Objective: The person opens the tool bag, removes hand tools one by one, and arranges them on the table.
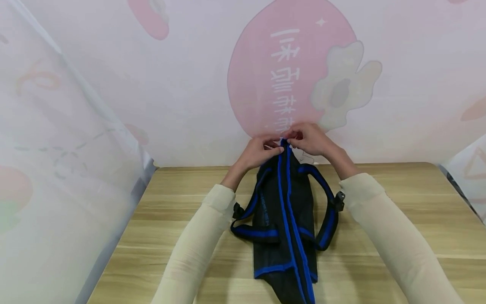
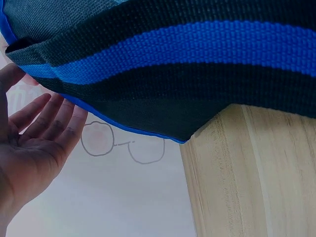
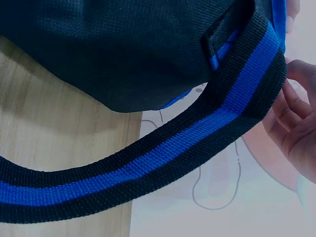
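A long, flattened black fabric bag (image 1: pixel 301 202) with blue edging lies lengthwise on the table, its narrow far end raised. Two blue edges run side by side down its middle. My left hand (image 1: pixel 258 152) pinches the far end from the left, thumb on top. From the right, my right hand (image 1: pixel 309 139) pinches the same tip between thumb and fingers. A webbing strap loops out on each side, the left strap (image 1: pixel 254 232) and the right strap (image 1: pixel 330 228), each with a black buckle (image 1: pixel 339 201). In the wrist views, straps (image 2: pixel 197 49) (image 3: pixel 148 163) partly cover the hands' fingertips.
The wood-grain table (image 1: pixel 182 211) ends just under the hands. Behind it rises a pale printed backdrop (image 1: pixel 190 84) with a pink circle and a flower. Another printed sheet (image 1: pixel 57 169) hangs along the left edge.
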Tool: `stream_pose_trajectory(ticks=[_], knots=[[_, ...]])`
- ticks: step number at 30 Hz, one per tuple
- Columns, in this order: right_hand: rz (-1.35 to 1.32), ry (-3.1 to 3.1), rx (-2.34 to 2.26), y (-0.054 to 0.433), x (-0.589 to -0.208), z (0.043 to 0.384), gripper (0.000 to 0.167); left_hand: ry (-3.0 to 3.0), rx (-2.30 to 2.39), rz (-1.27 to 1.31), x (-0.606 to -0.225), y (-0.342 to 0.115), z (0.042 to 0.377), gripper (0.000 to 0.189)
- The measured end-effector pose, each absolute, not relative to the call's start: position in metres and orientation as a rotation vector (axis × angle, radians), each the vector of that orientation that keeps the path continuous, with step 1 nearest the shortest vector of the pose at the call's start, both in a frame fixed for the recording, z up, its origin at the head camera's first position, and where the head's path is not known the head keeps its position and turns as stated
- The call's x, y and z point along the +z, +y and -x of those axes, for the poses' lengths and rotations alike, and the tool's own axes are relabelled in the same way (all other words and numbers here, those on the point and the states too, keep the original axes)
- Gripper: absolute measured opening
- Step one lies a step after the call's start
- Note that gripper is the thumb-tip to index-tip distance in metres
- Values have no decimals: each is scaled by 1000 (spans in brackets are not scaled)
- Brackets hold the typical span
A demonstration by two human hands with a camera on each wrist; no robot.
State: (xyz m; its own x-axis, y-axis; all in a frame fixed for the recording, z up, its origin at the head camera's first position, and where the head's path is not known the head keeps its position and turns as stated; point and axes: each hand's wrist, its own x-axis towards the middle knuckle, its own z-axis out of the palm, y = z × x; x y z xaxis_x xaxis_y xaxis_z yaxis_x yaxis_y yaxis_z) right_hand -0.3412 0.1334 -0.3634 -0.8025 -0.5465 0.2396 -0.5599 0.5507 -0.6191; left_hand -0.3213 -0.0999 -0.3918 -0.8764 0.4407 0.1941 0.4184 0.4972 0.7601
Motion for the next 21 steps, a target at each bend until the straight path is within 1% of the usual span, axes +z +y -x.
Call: stream_pose_trajectory(ticks=[4,16,21], knots=[[-985,-2734,1147,137,-365,337,21,2703,1344,-762,-392,-99,321,45],[-878,-2701,1303,141,-366,314,17,2686,1365,-811,-391,-99,323,42],[-899,-2678,1376,139,-365,303,17,2683,1362,-814,-389,-98,324,41]])
